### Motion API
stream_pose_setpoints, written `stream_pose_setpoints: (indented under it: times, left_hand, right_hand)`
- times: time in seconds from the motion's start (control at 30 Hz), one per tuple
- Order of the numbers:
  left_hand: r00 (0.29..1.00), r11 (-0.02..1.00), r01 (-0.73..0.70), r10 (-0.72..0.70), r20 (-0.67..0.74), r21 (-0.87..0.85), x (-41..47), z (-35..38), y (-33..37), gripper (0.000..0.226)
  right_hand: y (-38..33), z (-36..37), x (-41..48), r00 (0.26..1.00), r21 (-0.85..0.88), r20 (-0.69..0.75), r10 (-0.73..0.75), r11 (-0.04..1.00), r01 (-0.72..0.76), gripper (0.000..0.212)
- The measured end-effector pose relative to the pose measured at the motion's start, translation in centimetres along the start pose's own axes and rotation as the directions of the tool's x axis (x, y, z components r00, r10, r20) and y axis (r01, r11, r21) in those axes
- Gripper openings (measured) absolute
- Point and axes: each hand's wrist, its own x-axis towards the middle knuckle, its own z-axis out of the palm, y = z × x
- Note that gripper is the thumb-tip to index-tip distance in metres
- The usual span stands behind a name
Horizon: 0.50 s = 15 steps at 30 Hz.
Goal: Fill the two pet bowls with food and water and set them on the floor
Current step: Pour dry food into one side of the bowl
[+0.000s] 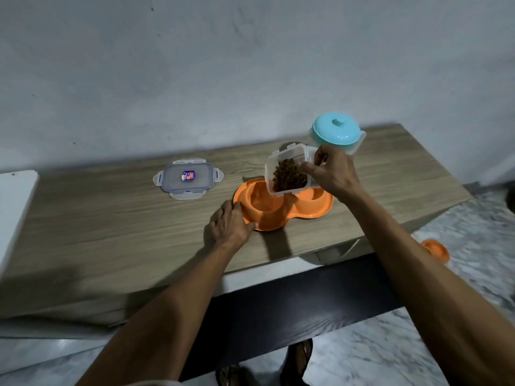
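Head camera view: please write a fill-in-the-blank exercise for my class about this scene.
The right hand tilts a clear container of brown kibble over the ____ double bowl.
The left hand holds the rim of the ____.
The container's lid lies on the ____.
Missing words: orange; bowl; table.

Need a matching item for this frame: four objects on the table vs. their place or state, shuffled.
1 food container
2 clip lid
3 orange double bowl
4 teal-lidded tub

A flat on the table, left side
B tilted, gripped by right hand
C at the back, behind the right hand
D rim held by left hand

Pairs: 1-B, 2-A, 3-D, 4-C
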Motion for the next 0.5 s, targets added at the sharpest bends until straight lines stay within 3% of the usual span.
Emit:
stream_pose_setpoints:
  times: [0.5]
  left_hand:
    - [1.0,1.0,-0.013,0.014,0.016,-0.016,0.3,0.4,0.4,0.077]
  right_hand:
    - [-0.3,1.1,-0.6,0.988,-0.138,0.014,-0.152,0.979,0.153,0.039]
